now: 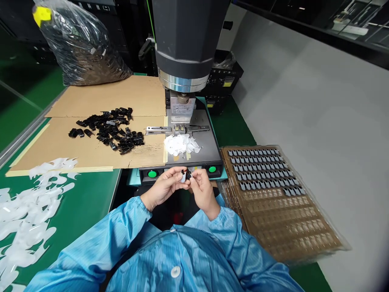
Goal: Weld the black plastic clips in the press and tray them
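Observation:
Just in front of the machine's base, my left hand (165,184) and my right hand (203,190) meet with fingertips pinched. Between them is a small black plastic part (188,175) with a whitish face toward my left fingers; whether it is one piece or two I cannot tell. My fingers cover much of it. A heap of thin white film pieces (180,144) lies on the metal machine bed right beyond my hands. Loose curved black plastic parts (112,129) are scattered over the cardboard to the left.
A press-like machine head (184,48) stands above a metal fixture (179,127). Green buttons (152,174) flank my hands. At right, a brown tray (273,227) holds rows of finished-looking parts. More white films (27,215) and a bulging plastic bag (88,48) are at left.

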Demonstrator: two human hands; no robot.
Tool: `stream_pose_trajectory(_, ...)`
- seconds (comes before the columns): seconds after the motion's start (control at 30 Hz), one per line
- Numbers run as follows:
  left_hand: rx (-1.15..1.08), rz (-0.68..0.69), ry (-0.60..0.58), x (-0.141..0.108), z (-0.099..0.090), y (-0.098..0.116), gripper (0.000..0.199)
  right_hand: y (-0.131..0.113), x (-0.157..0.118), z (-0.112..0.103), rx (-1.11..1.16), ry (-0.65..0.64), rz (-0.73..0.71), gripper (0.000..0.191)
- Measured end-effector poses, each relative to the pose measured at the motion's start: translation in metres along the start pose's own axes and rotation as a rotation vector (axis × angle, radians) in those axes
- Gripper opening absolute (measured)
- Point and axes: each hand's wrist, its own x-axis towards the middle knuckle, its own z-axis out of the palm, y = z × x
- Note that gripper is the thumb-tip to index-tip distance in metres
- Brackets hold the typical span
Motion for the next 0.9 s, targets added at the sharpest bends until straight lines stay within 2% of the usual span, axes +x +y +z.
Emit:
stream_pose_trajectory(0.4, 0.024, 0.031, -0.038, -0.0019, 0.0044, 0.0028, 0.04, -0.0011, -0.0049, -0.0041, -0.145, -0.013, -0.048, 0.013)
stream_pose_trajectory(0.7, 0.046, 0.034, -0.065, -0.0027, 0.0035, 0.0033, 0.039, -0.0006, -0.0097, -0.0044, -0.23, 0.017, -0.165, 0.009)
stream_pose_trajectory(0.9, 0.069, 0.037, -0.046, -0.0022, 0.004, 0.0041, 0.04, 0.0021, -0.0101, -0.0027, -0.191, 0.025, -0.119, 0.008)
